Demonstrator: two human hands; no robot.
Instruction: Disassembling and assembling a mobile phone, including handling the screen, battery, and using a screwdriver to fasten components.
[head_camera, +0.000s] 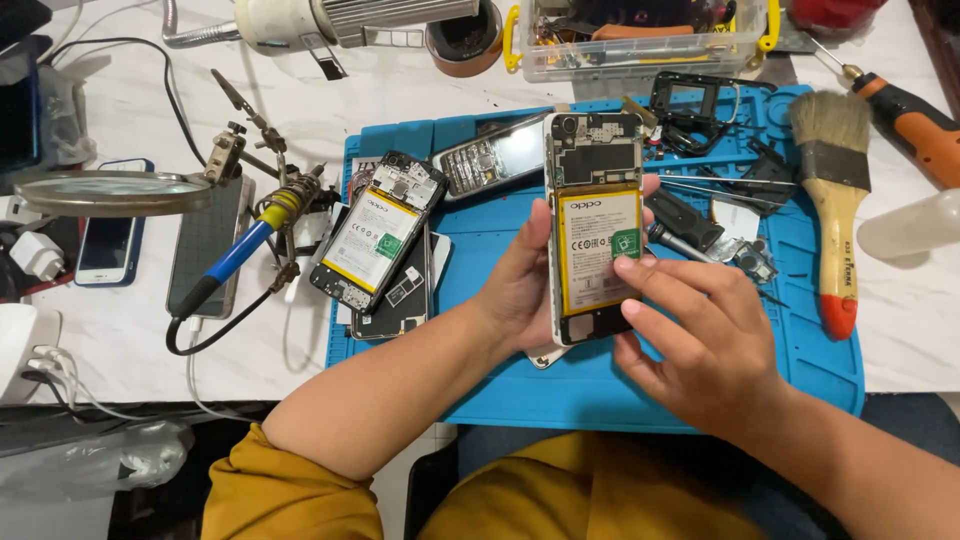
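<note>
The right hand's fingers (655, 275) lie bent and close together on the lower part of the yellow-edged battery (598, 250), their tips pressing on its face near a green sticker. The battery sits in an opened phone (594, 225) with its back cover off, circuit parts bare at the top end. The right hand (700, 345) comes in from the lower right. The left hand (520, 290) cups the phone from behind and along its left edge, fingers wrapped around it, the thumb on the left rim; it holds the phone upright, raised above the blue work mat (620, 390).

On the mat to the left lies a second opened phone (378, 243), tilted, its battery showing, and just above it an old keypad phone (495, 155). A paintbrush (835, 190) with a pale handle and red tip rests at the mat's right edge, near an orange-handled screwdriver (915, 120). On the white surface (120, 330) at the left stand a blue soldering iron (240, 245) in its holder and a magnifying glass (115, 190). A clear plastic box (640, 45) of parts sits at the top.
</note>
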